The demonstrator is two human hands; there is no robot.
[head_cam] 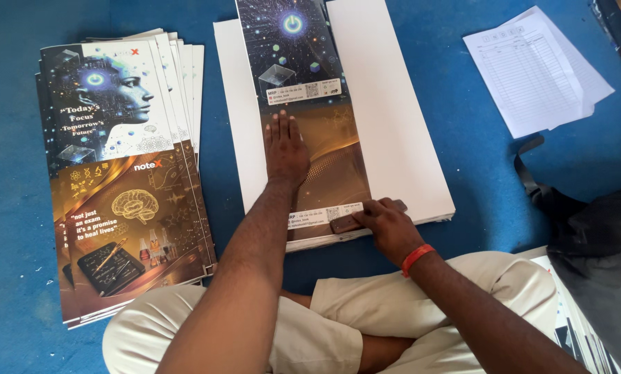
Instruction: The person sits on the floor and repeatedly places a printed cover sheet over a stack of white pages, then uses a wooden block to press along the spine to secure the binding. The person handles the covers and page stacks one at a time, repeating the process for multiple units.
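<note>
Printed cover sheet (317, 149) lies on a white paper stack (393, 111) on the blue floor (20, 291); our left hand (286, 149) presses it flat, fingers together, while our right hand (387, 221) grips a small brown block (345, 223) at its near edge. We judge the sheet thin, glossy and easily creased, best handled by its edges. More printed covers (123, 180) lie fanned to the left.

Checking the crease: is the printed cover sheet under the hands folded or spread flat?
Folded: printed cover sheet shows as a narrow strip on white sheets.
</note>
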